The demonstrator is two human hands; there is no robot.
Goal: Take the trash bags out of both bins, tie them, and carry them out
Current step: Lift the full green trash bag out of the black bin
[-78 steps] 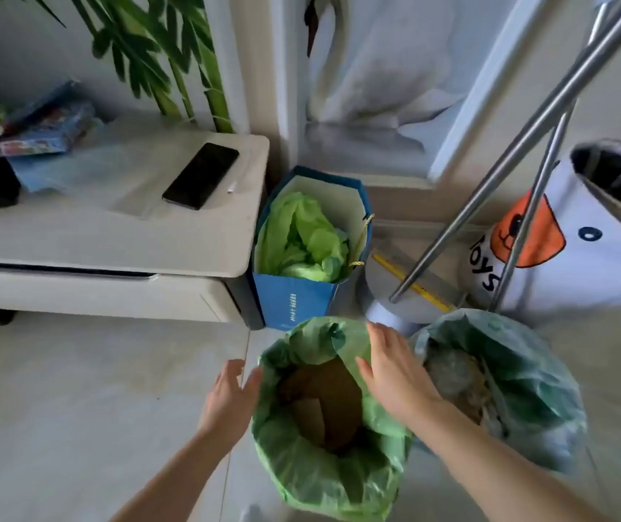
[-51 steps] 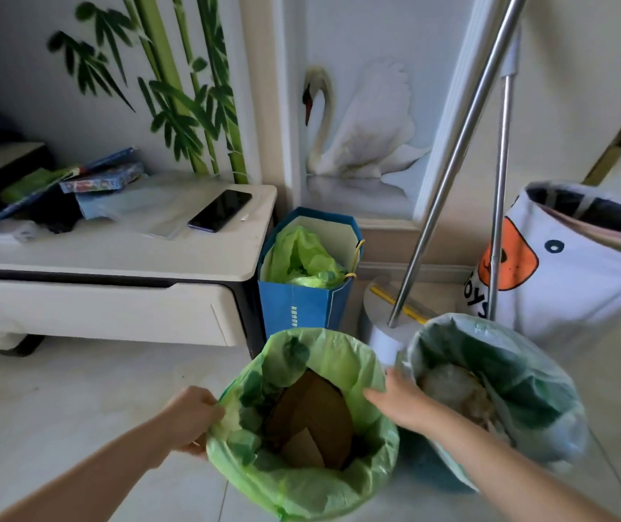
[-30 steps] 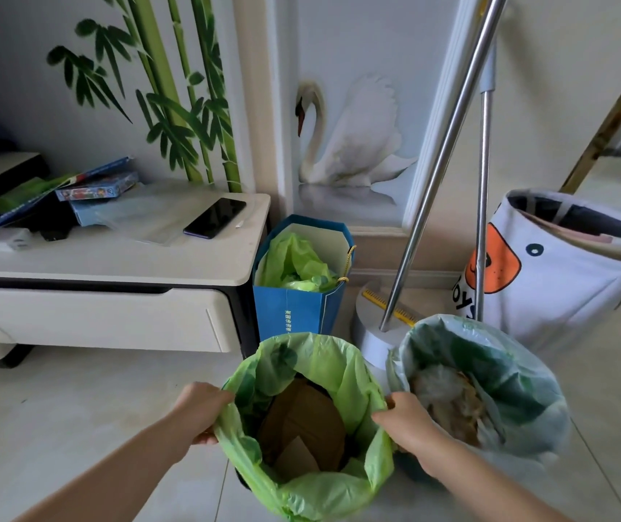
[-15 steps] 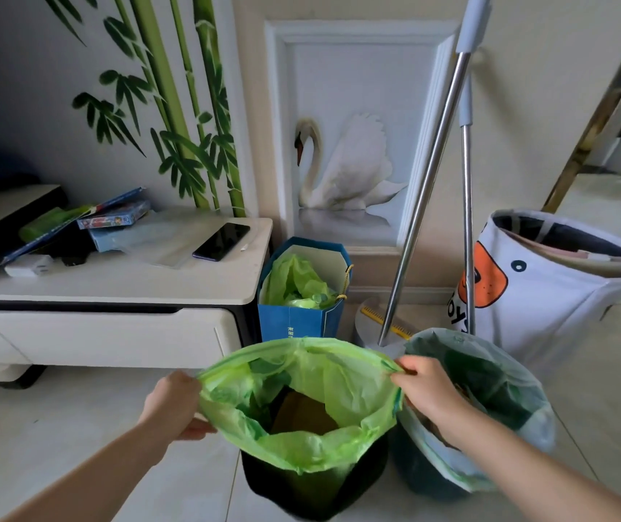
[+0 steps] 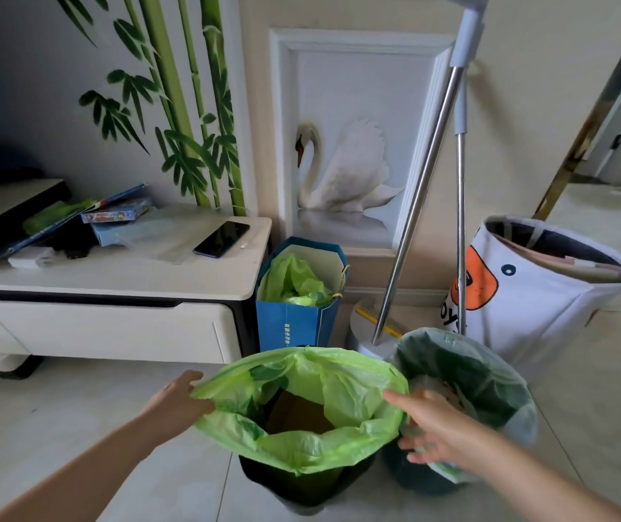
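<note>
A light green trash bag stands half lifted out of a dark bin on the floor in front of me, its mouth wide and brown cardboard showing inside. My left hand pinches the bag's left rim between thumb and fingers. My right hand holds the right rim, its lower fingers spread loosely. Just right of it sits the second bin, lined with a grey-green translucent bag full of rubbish, partly hidden behind my right hand.
A blue paper bag with green plastic inside stands behind the bins beside a white cabinet carrying a phone and books. Two mop poles lean on the wall. A white fabric toy basket stands at right.
Both hands took hold of the green bag's rim, peeled it off the bin edge and raised it. The dark bin now shows below the bag. My view rose too.
</note>
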